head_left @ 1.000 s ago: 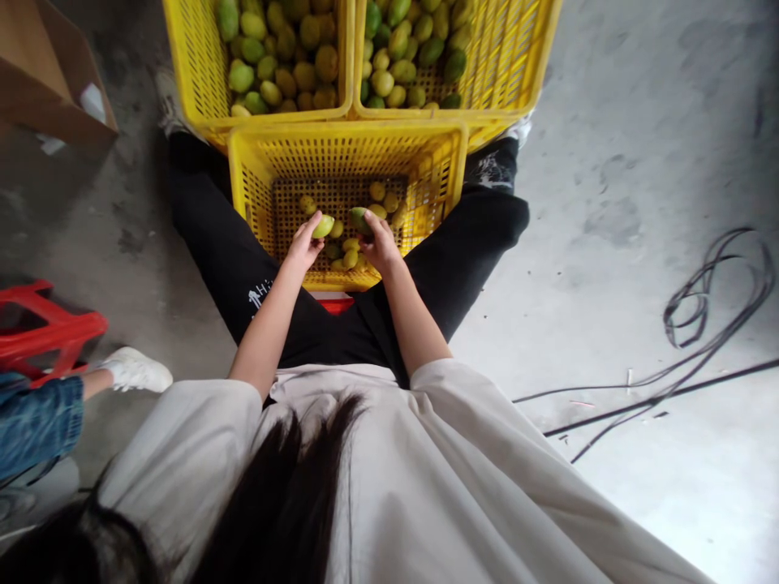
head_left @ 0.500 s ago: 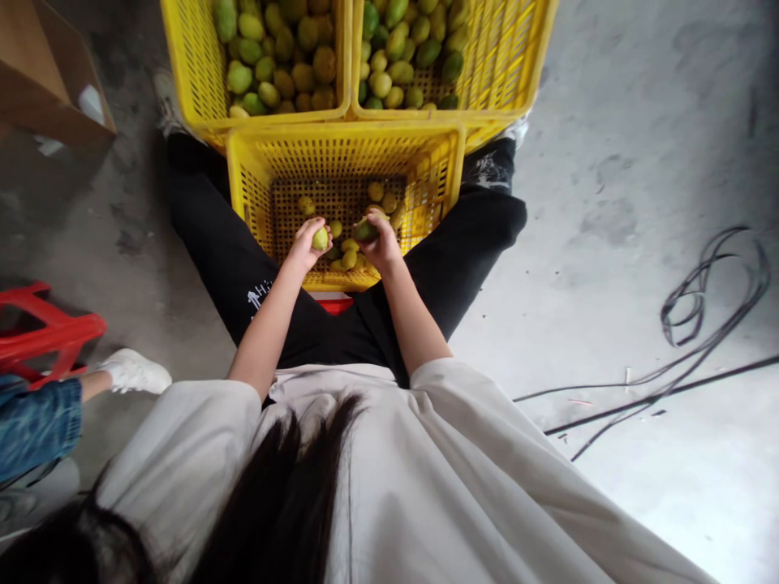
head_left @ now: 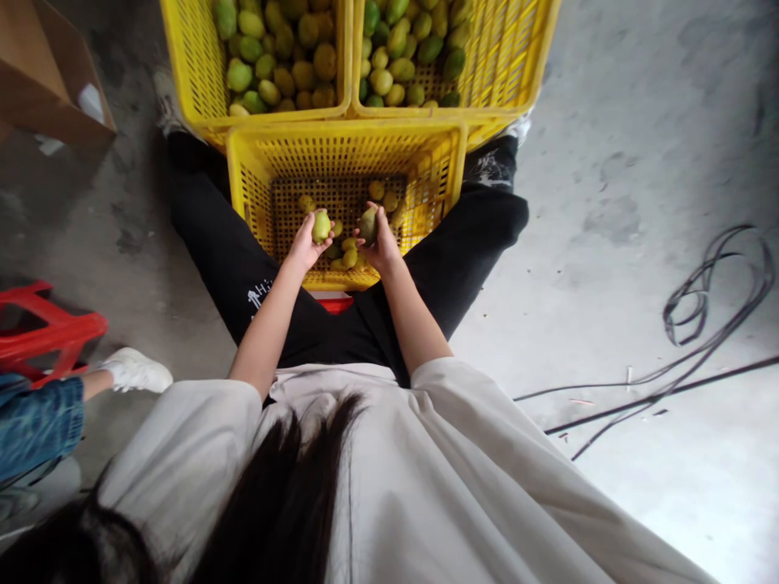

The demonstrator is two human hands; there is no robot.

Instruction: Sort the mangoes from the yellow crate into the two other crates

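Observation:
Above the near yellow crate (head_left: 346, 130), my left hand (head_left: 307, 243) is closed around a yellow-green lemon (head_left: 321, 226), its upper side bare. My right hand (head_left: 385, 242) grips a darker green lemon (head_left: 368, 225) between thumb and fingers. Both hands are side by side, a short gap between them. Below them, several yellow lemons (head_left: 350, 258) lie loose on the crate's perforated bottom, some partly hidden by my hands. The crate stands between my legs.
Beyond it, a left crate (head_left: 198, 73) and a right crate (head_left: 517, 57) hold many green and yellow lemons. A cardboard box (head_left: 54, 73) is at far left, a red stool (head_left: 54, 328) below it. Another person's shoe (head_left: 137, 371) is nearby. Black cables (head_left: 699, 357) lie on the right floor.
Both lemons have been turned in my hands and show more of their surface. The right-hand lemon now stands more upright. My hands have barely shifted.

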